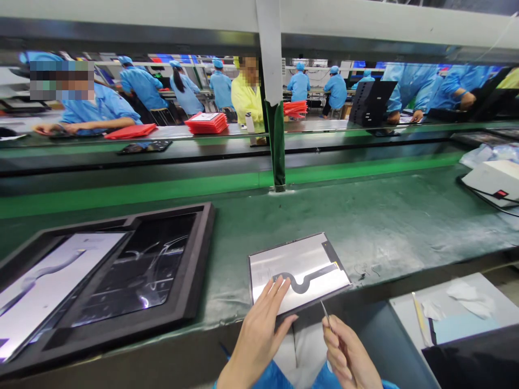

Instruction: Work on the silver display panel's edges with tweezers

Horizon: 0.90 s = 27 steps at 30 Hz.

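One screen lies at the front edge of the counter; our L hand rests on it, fingers straight, & our R hand grips a metal tool nr it.

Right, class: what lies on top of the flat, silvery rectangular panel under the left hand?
A dark, curved ribbon cable lies on the panel; the left hand hides part of its left end. The panel's underside, and whatever is beneath, cannot be seen.
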{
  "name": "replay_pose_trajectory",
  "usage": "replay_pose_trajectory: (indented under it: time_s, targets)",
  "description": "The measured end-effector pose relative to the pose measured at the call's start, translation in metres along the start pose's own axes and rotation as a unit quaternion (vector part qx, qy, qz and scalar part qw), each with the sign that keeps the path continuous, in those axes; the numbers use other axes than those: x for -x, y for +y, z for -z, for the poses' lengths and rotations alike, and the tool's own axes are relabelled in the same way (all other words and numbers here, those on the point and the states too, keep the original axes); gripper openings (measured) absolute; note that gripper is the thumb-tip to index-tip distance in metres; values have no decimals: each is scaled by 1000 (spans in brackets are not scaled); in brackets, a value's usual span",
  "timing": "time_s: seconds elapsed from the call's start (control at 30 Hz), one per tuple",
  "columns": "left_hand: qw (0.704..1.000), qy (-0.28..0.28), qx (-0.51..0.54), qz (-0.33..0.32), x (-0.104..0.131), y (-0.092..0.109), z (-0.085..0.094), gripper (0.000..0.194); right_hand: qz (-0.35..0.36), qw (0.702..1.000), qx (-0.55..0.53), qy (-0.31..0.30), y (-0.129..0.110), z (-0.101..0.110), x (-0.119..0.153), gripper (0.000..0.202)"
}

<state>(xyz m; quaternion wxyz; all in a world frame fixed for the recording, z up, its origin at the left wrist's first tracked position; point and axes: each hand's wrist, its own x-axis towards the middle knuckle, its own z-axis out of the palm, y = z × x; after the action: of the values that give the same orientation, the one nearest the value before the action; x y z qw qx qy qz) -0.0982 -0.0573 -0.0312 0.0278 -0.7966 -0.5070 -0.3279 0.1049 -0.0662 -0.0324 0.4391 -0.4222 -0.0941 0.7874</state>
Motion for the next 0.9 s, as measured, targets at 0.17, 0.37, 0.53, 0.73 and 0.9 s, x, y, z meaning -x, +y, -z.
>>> replay_pose_trajectory:
  time_s: [0.17, 0.37, 0.53, 0.73, 0.9]
  targets:
    - [1000, -5, 0, -8, -3, 0, 3, 58, 55, 998, 29, 16, -14, 2, 7, 49]
    - [1000, -11, -15, -11, -2, 0, 3, 59, 258, 911, 309, 84, -5, 10, 12, 38]
    - [1000, -8, -28, -12, -1, 0, 3, 58, 436, 746, 497, 83, 6, 11, 10, 20]
    - [1000, -5, -13, -11, -3, 0, 3, 58, 491, 667, 554, 84, 8, 15, 7, 17]
    - [1000, -13, -16, -5, -2, 2, 3, 58, 497, 639, 580, 93, 13, 18, 5, 24]
